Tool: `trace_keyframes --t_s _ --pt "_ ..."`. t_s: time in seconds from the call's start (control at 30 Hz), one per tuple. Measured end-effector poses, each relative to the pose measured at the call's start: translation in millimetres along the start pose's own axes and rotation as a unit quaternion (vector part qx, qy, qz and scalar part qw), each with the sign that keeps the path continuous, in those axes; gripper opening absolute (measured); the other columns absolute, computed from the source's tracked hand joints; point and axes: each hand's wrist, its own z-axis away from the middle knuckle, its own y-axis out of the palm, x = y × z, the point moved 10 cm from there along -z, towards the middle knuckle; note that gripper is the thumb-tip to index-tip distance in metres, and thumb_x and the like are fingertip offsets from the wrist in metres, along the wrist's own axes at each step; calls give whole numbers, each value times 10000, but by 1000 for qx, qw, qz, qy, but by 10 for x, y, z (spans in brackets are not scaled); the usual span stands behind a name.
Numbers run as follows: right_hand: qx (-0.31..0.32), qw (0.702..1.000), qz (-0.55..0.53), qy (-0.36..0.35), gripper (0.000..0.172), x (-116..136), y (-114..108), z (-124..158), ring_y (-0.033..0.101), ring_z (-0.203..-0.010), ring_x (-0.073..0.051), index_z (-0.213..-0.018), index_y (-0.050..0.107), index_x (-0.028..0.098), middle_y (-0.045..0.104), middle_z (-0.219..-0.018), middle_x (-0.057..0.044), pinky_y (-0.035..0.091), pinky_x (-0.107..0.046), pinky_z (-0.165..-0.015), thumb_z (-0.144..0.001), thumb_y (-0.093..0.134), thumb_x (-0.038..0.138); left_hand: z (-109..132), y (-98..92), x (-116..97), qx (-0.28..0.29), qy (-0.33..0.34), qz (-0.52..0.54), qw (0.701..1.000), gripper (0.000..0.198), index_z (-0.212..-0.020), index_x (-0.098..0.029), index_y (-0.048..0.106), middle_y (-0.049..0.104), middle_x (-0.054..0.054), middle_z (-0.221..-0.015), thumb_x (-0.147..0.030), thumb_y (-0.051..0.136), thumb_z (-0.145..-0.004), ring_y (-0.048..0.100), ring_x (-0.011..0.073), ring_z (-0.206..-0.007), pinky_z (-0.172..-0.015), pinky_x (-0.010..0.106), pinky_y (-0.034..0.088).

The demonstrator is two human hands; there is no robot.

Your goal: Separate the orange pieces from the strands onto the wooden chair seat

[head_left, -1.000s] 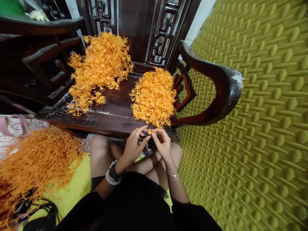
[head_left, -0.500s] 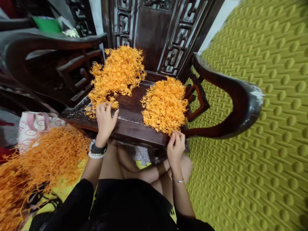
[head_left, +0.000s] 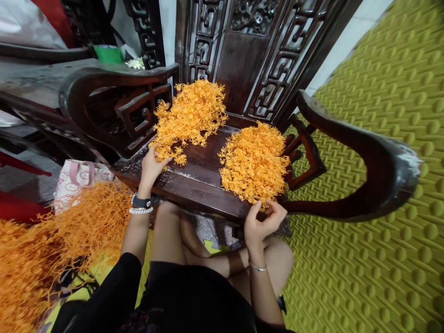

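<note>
Overall, a carved dark-wood armchair was seen from above, standing on a dimpled olive mat, with a long-stranded mass of orange sprigs lying low on the left beside a pink-handled tote bag. On the chair seat, two further heaps were laid apart: a loose, spreading heap towards the back and a denser heap towards the front right. All this material was judged to be very light, stiff and brittle, its fine branches snagging on one another, so a hold by a single main stem with the fingertips would suit it better than a pull from the tangle. Bare seat was left between the heaps, though they were hemmed in by the chair's arms and carved back. The left hand was laid at the seat's front edge, its fingers spread just beside the loose heap's lower fringe, the grip apart. The right hand was held just below the denser heap, its fingers curled but apart, with nothing seen clamped in the grip.
</note>
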Motion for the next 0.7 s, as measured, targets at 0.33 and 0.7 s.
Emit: trace_keyframes --t_s 0.33,0.7 --pt "390 887 -216 -118 605 1290 1552 388 413 -1310 -264 -1369 387 167 455 -1393 -162 371 -456 -1095 -838 604 357 438 -152 -301 5 -32 339 940 324 -1027 -188 634 637 71 -1113 -301 600 -726 619 204 -941 -774 291 507" --pt "368 872 -296 -127 687 1644 1952 395 276 -1406 -226 -1426 296 186 258 -1530 -140 295 -427 -1143 -807 594 211 962 -265 -651 63 -72 462 882 282 -966 -181 654 368 -60 -491 -399 564 -810 332 96 -396 -393 231 300"
